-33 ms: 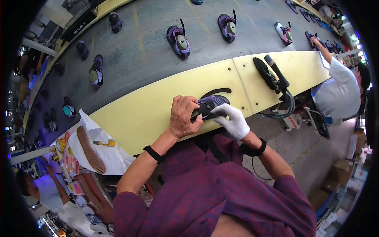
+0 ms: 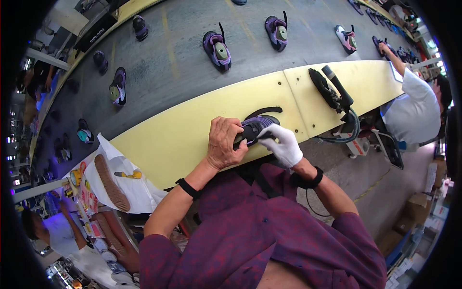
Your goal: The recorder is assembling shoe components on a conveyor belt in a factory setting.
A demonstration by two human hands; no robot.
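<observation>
A dark shoe with purple stripes lies on the pale yellow bench in front of me. A curved black strap rests along its far side. My bare left hand is closed around the near left end of the shoe, with fingers over the top and thumb on the near side. My right hand, in a white glove, is at the shoe's right side with its fingertips pinched together. What sits between those fingertips is too small to make out.
Beyond the bench, several purple shoes stand on a grey conveyor. A black hand tool with a hose lies to the right. At left, a brown sole and yellow-handled cutter rest on white paper. A co-worker reaches over at right.
My gloved right hand has shifted very slightly, its fingertips drawn a little closer together near the shoe. The left hand and the shoe look the same.
</observation>
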